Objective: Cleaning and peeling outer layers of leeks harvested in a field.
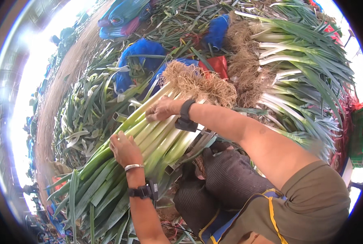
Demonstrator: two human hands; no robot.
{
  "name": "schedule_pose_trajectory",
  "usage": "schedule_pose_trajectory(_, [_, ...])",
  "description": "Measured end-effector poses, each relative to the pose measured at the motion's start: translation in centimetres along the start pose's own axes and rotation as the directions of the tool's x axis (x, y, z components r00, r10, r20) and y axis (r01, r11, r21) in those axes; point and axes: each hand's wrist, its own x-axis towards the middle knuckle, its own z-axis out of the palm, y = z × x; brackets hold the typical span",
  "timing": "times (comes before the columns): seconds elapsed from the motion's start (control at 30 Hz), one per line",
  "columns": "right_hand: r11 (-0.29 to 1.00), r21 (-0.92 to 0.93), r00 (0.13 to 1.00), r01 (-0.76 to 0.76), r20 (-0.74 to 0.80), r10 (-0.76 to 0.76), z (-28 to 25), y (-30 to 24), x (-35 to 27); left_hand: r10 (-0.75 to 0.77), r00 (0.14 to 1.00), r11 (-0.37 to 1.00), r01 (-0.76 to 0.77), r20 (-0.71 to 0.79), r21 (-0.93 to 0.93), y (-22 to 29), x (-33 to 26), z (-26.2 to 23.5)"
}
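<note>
A thick bundle of leeks (157, 138) lies across my lap, pale stems and tangled brown roots (197, 83) pointing up-right, green leaves fanning down-left. My left hand (124, 149) rests flat on the bundle where the stems turn green; a silver bracelet and a black strap sit on that wrist. My right hand (162, 109) presses on the white stems just below the roots, fingers curled over them, a black band on its wrist.
A stacked pile of leeks (295, 69) with roots facing left fills the right side. Blue sacks (143, 53) and a red one (218, 65) lie among loose green leaves behind. A dirt path (57, 93) runs along the left. A green crate (357, 138) stands at the right edge.
</note>
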Motion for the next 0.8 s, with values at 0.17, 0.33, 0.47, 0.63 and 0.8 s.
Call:
schedule_pose_trajectory(0.17, [1.000,0.003,1.000,0.007,-0.025,-0.007,-0.1,0.1,-0.6,0.044,0.969,0.987,-0.079,0.243,0.137,-0.4,1.1,0.1])
schedule_pose_trajectory(0.33, [0.999,-0.005,0.993,0.039,-0.113,-0.040,-0.2,0.0,-0.9,-0.003,0.903,0.986,-0.069,0.430,0.150,-0.5,2.8,-1.7])
schedule_pose_trajectory(0.47, [0.995,-0.089,0.988,0.037,-0.148,-0.050,-0.2,0.2,-1.2,0.016,0.910,0.975,-0.106,0.415,0.195,0.1,2.9,-2.6])
schedule_pose_trajectory(0.63, [0.999,-0.054,0.991,0.001,-0.134,-0.008,-0.1,0.0,-1.3,0.214,0.924,0.939,-0.284,0.317,0.194,-2.4,2.6,-1.4])
schedule_pose_trajectory(0.8, [0.995,-0.060,0.993,0.081,-0.078,-0.086,-0.4,1.8,-0.8,0.218,0.897,0.948,-0.288,0.385,0.135,-2.6,2.7,-0.7])
